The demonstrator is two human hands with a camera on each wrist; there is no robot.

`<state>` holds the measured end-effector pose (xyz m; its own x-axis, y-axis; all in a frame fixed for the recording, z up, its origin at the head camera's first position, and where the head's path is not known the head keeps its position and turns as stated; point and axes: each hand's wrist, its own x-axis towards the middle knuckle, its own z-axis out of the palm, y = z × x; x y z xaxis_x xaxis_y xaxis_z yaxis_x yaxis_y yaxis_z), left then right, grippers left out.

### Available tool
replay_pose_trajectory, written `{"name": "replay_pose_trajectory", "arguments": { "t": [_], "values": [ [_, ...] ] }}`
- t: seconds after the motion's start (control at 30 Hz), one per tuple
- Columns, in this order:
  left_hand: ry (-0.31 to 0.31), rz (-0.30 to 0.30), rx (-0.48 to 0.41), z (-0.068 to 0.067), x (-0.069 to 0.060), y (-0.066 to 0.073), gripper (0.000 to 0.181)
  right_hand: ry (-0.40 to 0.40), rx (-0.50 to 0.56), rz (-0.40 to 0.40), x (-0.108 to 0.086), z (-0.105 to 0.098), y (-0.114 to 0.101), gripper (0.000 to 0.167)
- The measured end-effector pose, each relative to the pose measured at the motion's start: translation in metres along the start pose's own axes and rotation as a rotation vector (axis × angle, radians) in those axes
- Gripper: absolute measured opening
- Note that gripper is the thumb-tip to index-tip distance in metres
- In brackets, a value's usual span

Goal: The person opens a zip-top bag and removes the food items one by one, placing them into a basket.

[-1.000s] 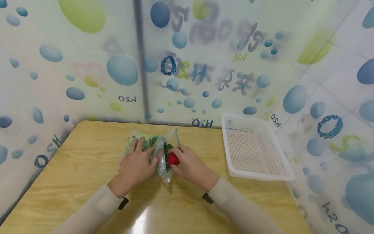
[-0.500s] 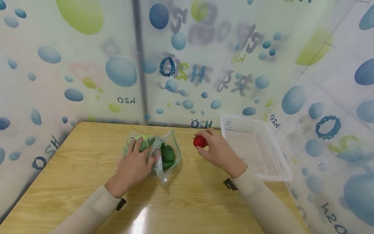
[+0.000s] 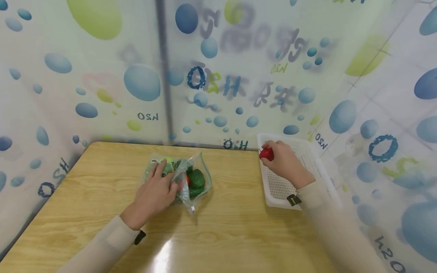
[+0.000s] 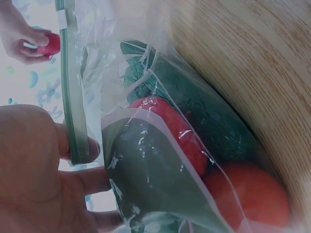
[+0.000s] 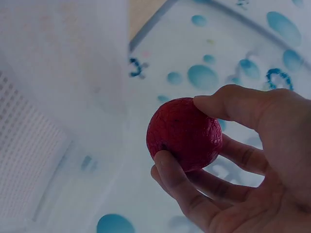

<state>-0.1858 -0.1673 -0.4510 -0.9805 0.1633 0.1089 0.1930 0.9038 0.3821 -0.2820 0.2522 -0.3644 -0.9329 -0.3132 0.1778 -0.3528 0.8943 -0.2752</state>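
Two hands are set well apart over the tabletop. At the left, a clear zip bag is partly covered by the left hand, whose fingers are laid extended on the plastic, uncurled. Dark green vegetables are seen near the bag's right end, and a round orange-red vegetable is shown inside it by the left wrist camera. Further right, a red fruit is grasped by the right hand, pinched between thumb and fingers.

The relation of fruit to rim is judged to matter most. In the head view, the far left corner of a white basket is overlapped by the fruit; its height over the rim cannot be told. No long axis is offered by so round a thing. The basket's length is directed away from the person, its perforated floor being spread rightward and nearer. The right hand is placed far closer to it.
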Motion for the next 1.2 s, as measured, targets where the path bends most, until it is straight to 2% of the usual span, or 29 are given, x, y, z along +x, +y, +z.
{"name": "replay_pose_trajectory", "arguments": {
  "t": [0.33, 0.6, 0.63, 0.77, 0.87, 1.0, 1.1, 1.2],
  "values": [
    [-0.003, 0.0, -0.007, -0.001, -0.001, -0.001, 0.052, -0.119, -0.053, 0.059, 0.033, -0.003, 0.052, 0.034],
    [0.006, 0.009, -0.006, -0.001, -0.002, -0.002, 0.052, -0.269, -0.075, 0.131, 0.053, 0.002, 0.073, 0.036],
    [0.009, 0.013, -0.007, 0.0, -0.002, -0.002, 0.052, -0.285, -0.074, 0.126, 0.056, 0.005, 0.08, 0.035],
    [0.017, 0.024, -0.013, 0.001, -0.002, -0.002, 0.051, -0.328, -0.095, 0.114, 0.081, 0.04, 0.132, 0.034],
    [0.013, 0.026, -0.016, 0.003, -0.003, -0.002, 0.051, -0.39, -0.121, 0.14, 0.091, 0.06, 0.154, 0.039],
    [0.007, 0.028, -0.017, 0.003, -0.002, -0.002, 0.051, -0.473, -0.101, 0.25, 0.081, 0.045, 0.12, 0.048],
    [0.008, 0.03, -0.019, 0.002, -0.001, -0.003, 0.051, -0.459, -0.087, 0.279, 0.071, 0.031, 0.095, 0.051],
    [0.012, 0.031, -0.02, 0.001, -0.001, -0.003, 0.051, -0.39, -0.103, 0.222, 0.065, 0.023, 0.083, 0.048]
  ]
}}
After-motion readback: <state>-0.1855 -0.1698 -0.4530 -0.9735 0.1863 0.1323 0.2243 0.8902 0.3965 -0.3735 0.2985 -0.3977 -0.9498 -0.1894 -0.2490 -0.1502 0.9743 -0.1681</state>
